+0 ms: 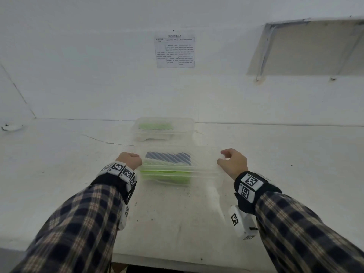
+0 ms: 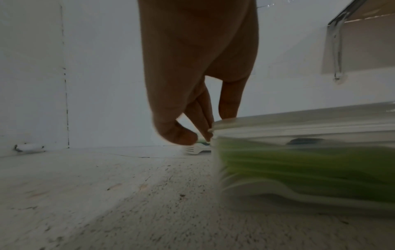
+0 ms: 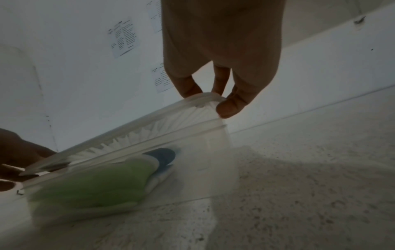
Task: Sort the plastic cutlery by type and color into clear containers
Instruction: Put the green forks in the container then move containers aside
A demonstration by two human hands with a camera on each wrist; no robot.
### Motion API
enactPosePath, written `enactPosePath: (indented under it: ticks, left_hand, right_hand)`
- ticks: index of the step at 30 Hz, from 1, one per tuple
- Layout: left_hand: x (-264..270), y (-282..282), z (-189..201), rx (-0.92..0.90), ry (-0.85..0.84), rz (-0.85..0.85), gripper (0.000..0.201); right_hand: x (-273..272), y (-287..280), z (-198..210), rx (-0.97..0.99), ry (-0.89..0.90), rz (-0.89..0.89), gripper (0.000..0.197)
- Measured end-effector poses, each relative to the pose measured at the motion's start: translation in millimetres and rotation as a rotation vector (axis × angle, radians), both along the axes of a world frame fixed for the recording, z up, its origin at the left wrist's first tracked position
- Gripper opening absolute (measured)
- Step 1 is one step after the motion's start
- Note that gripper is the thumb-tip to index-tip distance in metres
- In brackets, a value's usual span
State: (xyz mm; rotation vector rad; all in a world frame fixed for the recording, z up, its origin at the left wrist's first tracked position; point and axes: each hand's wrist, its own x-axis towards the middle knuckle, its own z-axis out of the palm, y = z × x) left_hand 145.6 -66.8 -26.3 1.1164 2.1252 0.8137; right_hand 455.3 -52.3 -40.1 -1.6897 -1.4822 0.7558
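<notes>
Where the speckled white table point(image 1: 177, 213) lies nearest the person, a clear rectangular plastic container point(image 1: 204, 174) sits between the two hands, smeared by motion blur in all three views. Through its see-through walls shows a mass of lime-green plastic cutlery point(image 1: 165, 174) toward the near side and a dark blue, ribbed-looking bundle of cutlery point(image 1: 168, 158) toward the far side; the blur hides whether these are forks, spoons or knives. A clear ribbed lid point(image 3: 149, 133) lies over the container's top edge. The left hand point(image 1: 130, 160) curls its fingers point(image 2: 203, 118) at the left end of the lid, thumb tucked just below the rim. The right hand point(image 1: 233, 162) pinches the right corner of the lid between thumb and fingertips point(image 3: 188, 88). Farther back, close to the white wall point(image 1: 98, 66), a second clear plastic container point(image 1: 164, 128) stands apart from the first, with a strip of green cutlery point(image 1: 155, 126) visible inside. A printed paper sheet point(image 1: 175, 50) is fixed to the wall above it.
</notes>
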Motion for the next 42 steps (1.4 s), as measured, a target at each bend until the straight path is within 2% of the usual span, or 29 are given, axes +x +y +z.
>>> enactPosePath:
  ticks: [5,10,18,21,24,27,31,36,39,42]
  left_hand:
    - [0,-2,1,-0.027,0.015,-0.034,0.039]
    - [3,0,-5,-0.015,-0.013,0.021,0.039]
    - [4,1,-11,-0.046,-0.059,0.089,0.036]
    - [2,1,-13,-0.045,-0.166,0.113,0.035]
    - [1,0,-11,-0.047,-0.23,0.15,0.01]
    - [-5,2,-11,-0.044,-0.283,0.196,0.023]
    - [-7,-2,-9,-0.077,-0.351,0.169,0.019]
    - [-7,-3,-11,-0.117,-0.446,0.141,0.022]
    - [-8,-2,-11,-0.13,-0.468,0.098,0.023]
    - [-9,-1,-7,-0.142,-0.484,0.079,0.02]
  right_hand:
    - [-5,2,2,-0.03,-0.051,-0.025,0.039]
    - [-3,0,-1,-0.08,-0.085,-0.028,0.037]
    - [-5,-8,-10,-0.065,-0.04,-0.049,0.034]
    - [-6,-11,-13,-0.036,-0.021,-0.065,0.032]
    - [-9,-13,-14,-0.028,-0.001,-0.095,0.032]
    - [-14,-14,-14,-0.046,0.041,-0.141,0.036]
    - [-21,-14,-9,-0.131,0.066,-0.22,0.04]
    - [-28,-16,-9,-0.382,0.081,-0.291,0.036]
    - [-26,-16,-13,-0.398,0.143,-0.299,0.023]
    - [-26,-17,-16,-0.354,0.159,-0.322,0.02]
